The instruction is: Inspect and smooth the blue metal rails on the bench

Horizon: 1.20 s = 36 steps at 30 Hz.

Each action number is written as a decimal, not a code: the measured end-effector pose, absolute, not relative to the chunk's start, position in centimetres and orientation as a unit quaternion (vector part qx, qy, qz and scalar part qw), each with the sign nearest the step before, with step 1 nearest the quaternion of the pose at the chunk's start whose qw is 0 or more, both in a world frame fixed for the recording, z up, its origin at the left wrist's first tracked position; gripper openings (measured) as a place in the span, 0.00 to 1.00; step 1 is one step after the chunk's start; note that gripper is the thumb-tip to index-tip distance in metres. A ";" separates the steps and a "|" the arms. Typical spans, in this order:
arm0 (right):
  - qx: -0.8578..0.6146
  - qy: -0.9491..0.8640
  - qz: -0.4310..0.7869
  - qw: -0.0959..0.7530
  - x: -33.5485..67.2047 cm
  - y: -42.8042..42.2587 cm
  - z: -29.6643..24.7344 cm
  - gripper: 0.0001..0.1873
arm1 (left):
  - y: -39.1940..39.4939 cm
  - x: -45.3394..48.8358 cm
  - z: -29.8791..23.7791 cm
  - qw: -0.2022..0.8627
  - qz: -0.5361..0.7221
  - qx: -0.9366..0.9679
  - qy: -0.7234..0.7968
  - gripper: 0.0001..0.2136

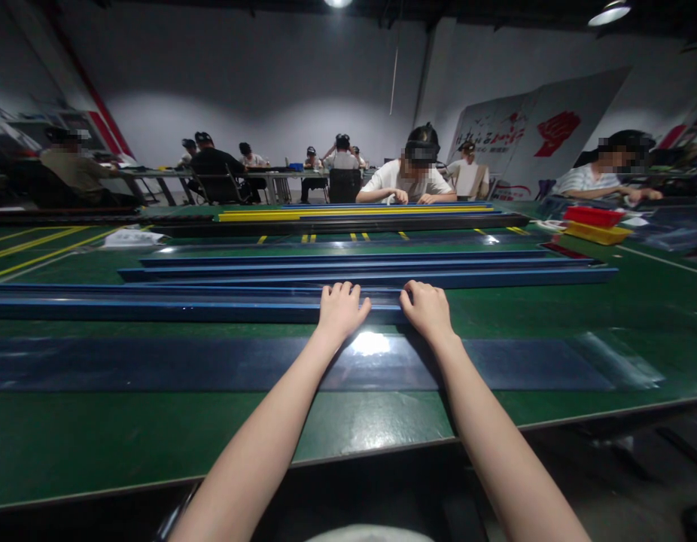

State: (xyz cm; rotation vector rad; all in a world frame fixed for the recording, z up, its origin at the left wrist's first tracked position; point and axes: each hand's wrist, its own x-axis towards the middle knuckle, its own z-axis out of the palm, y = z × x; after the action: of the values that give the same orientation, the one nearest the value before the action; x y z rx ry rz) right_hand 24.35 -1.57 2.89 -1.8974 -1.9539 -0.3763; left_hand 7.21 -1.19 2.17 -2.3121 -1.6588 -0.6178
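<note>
A long blue channel strip (156, 309) lies across the green table, running off toward the left. My left hand (340, 310) is on it near its right end, fingers curled over the far edge and thumb along the near side. At that right end, my right hand (430, 310) is closed over the strip, its fingers bent down on the far side. The fingertips of both hands are partly hidden. Between my forearms and beyond them stretches a flat, glossy, see-through bluish strip (495, 365), nearer the table's front edge.
More blue channel strips (523, 278) lie just beyond my hands. Farther back are yellow strips (354, 214) and a black strip (382, 224). Red (594, 217) and yellow trays (597, 232) stand at right. A person (408, 177) works across the table; others sit farther away.
</note>
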 end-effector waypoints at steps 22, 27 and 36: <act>-0.710 -0.660 -0.140 0.202 24.5 -1.6 3.0 0.14 | -1.6 7.6 2.0 0.122 -0.169 -0.835 -0.510 0.28; -0.712 -0.657 -0.139 0.207 24.5 -1.6 3.1 0.14 | -1.7 7.8 2.0 0.112 -0.162 -0.841 -0.504 0.30; -0.710 -0.659 -0.139 0.206 24.5 -1.8 3.3 0.15 | -1.8 7.8 2.3 0.109 -0.176 -0.837 -0.506 0.28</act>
State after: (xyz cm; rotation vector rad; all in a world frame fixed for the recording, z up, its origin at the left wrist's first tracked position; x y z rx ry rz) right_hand 24.49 -1.76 3.27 -1.9782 -1.8359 -0.3861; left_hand 7.79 -1.81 2.28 -2.4619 -1.4888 -0.5178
